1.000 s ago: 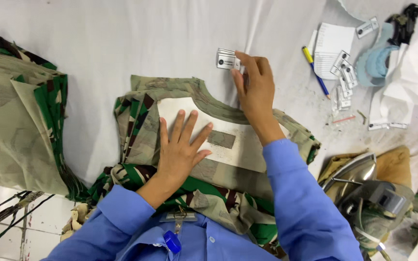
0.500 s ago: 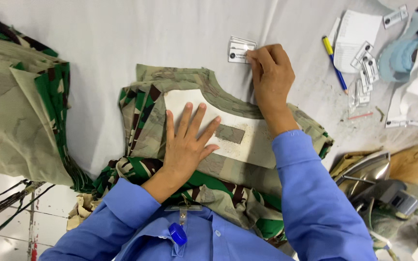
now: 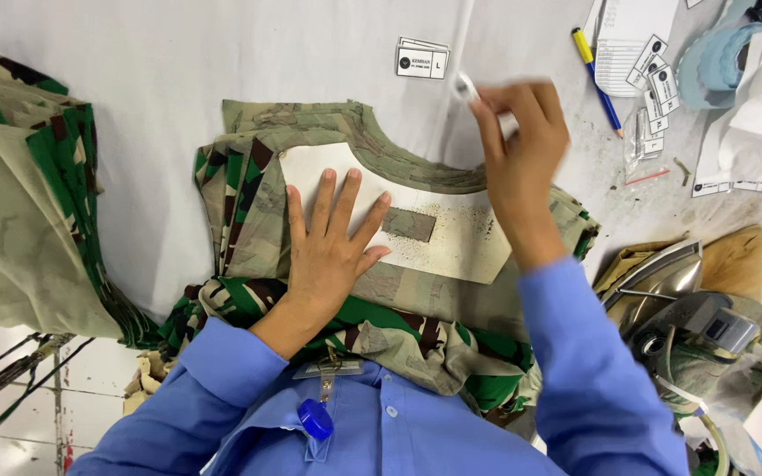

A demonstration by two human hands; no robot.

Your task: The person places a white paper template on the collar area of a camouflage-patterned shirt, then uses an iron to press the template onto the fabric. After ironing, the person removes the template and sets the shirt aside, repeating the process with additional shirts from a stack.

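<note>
the left hand [image 3: 332,242] is lying open and flat, fingers spread, pressing on the pale cardboard template [image 3: 451,234] that is sitting on the camouflage fabric stack [image 3: 310,150]. the right hand [image 3: 518,145] is hovering just above the template's far edge, fingertips pinched on a small white label [image 3: 465,85]; the hand is blurred, so how firm the pinch is cannot be told exactly.

to do this step well, the flat hand probably needs to be keeping even pressure so the template is not sliding on the cloth, while the pinching hand is bringing the label down square over the rectangular cutout [image 3: 409,224] near the template's middle, without tilting it.

the label is looking small, thin and light, likely easy to flip or drop. the template is looking stiff, off-white, speckled with dark marks, with a curved far edge following the neckline of the fabric beneath. beyond the template, on the white table [image 3: 178,70], a small pile of white tags [image 3: 422,60] is lying; to the template's right, an iron [image 3: 681,300] is resting.
</note>
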